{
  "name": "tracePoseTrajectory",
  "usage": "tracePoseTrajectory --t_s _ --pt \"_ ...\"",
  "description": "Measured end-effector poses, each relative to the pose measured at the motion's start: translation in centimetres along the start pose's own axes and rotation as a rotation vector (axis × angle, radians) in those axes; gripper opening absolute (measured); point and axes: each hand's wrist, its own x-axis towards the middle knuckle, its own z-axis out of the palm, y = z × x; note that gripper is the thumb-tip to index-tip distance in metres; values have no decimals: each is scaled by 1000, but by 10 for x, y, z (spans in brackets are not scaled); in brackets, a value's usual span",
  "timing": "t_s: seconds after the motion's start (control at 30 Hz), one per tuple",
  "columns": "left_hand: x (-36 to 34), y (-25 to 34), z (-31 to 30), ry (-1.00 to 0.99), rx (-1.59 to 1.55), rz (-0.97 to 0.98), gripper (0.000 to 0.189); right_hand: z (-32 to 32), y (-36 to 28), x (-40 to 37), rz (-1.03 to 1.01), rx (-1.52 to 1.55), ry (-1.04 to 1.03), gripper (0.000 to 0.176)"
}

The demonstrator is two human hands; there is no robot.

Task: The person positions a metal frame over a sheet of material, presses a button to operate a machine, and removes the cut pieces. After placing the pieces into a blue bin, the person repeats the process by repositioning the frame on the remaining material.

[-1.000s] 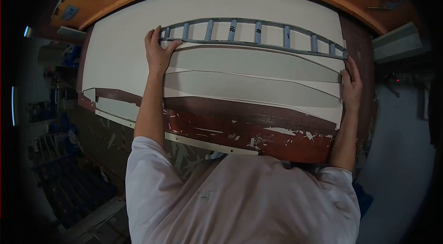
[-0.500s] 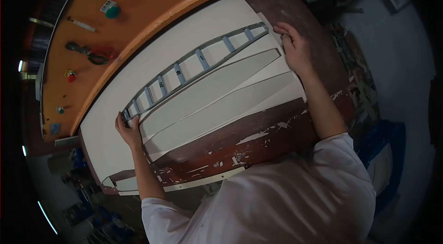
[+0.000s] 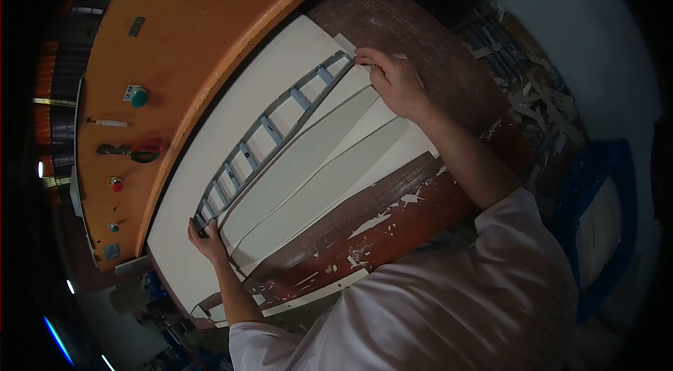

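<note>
A long tapered metal frame with cross bars (image 3: pixel 273 131) lies on a white sheet (image 3: pixel 184 220), close beside the cut-out openings in it. My left hand (image 3: pixel 207 239) grips the frame's lower left end between thumb and fingers. At the upper right end, my right hand (image 3: pixel 397 83) has its fingertips at the frame's tip and the sheet's edge; whether it grips the frame is unclear. Through the long openings a grey-green surface (image 3: pixel 308 153) shows.
Behind the sheet rises an orange machine panel (image 3: pixel 161 34) with a green button (image 3: pixel 139 97), a red button (image 3: pixel 116 184) and red-handled scissors (image 3: pixel 145 151). White scraps (image 3: pixel 371 225) litter the reddish table (image 3: pixel 420 213). A blue bag (image 3: pixel 626 196) stands at right.
The view has turned and shifted, so the panel, sheet and frame appear more tilted. Both hands remain at the frame's ends, and the right fingers are more bent.
</note>
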Motion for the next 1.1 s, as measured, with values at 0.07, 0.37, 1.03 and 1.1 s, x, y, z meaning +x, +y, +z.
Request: tracePoseTrajectory --t_s 0.07,0.37,1.03,1.1 --pt "0 1 1 -1 -7 -16 75 0 -1 -1 -28 -41 -40 40" --pt "-5 16 0 62 6 -41 82 6 -5 0 47 -61 -117 43" --pt "-8 22 1 126 52 -42 85 9 1 -1 101 -11 -126 45" --pt "-8 24 -1 114 63 -44 81 9 -10 0 109 -43 -150 44"
